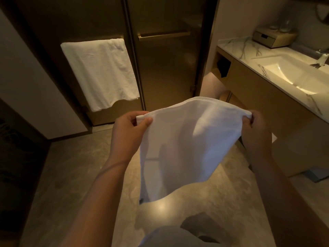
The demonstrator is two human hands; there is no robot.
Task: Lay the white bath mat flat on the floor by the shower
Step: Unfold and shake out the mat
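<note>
The white bath mat (185, 145) hangs in the air in front of me, spread between both hands above the tiled floor (74, 175). My left hand (128, 132) pinches its top left corner. My right hand (254, 131) pinches its top right corner. The mat's lower edge dangles loose, with a small dark tag at its bottom left. The glass shower doors (167, 68) stand straight ahead, just beyond the mat.
A white towel (101, 72) hangs on the bar of the left shower door. To the right is a marble vanity (236, 49) with a sink (292, 72) and a small box at the back. A wall panel stands at the left.
</note>
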